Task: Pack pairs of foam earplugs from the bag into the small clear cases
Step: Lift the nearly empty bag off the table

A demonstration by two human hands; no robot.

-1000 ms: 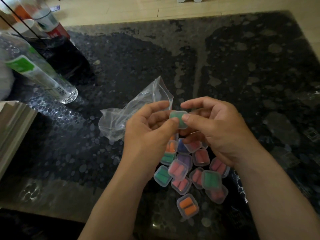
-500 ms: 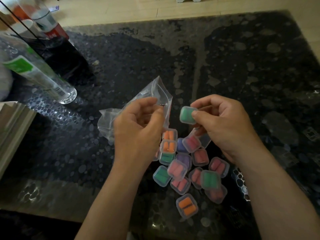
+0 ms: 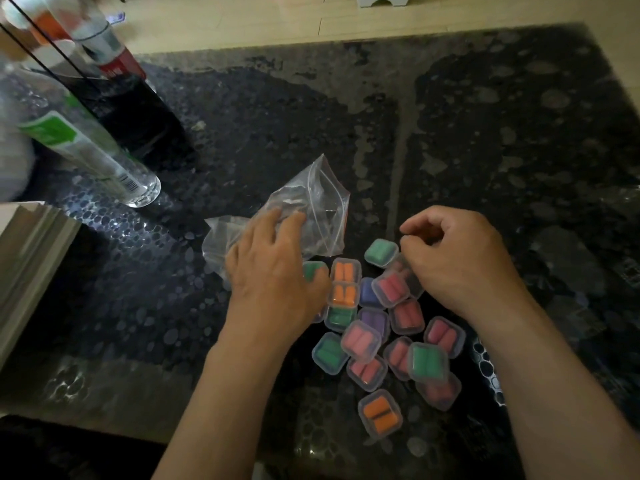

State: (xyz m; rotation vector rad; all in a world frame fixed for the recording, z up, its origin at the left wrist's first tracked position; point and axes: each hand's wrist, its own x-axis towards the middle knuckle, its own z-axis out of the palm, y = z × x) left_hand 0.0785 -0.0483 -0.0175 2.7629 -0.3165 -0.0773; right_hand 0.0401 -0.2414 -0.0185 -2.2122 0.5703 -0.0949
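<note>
— What sits at the left of the frame?
— A clear bottle, standing on the dark worktop. Toward the centre, the left hand rests on the crumpled bag, fingers straight and spread, gripping nothing.
— And the cases?
— The filled cases are heaped at lower centre, between the wrists. A green case lies at the heap's upper edge, just beside the right hand, whose fingers are curled inward with nothing visible in them.

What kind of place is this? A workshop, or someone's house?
Most likely a home rather than a workshop. The filled earplug cases lie on a dark glossy table with a pebble pattern. A clear drink bottle stands at its far left, and pale wooden floorboards show beyond.
</note>
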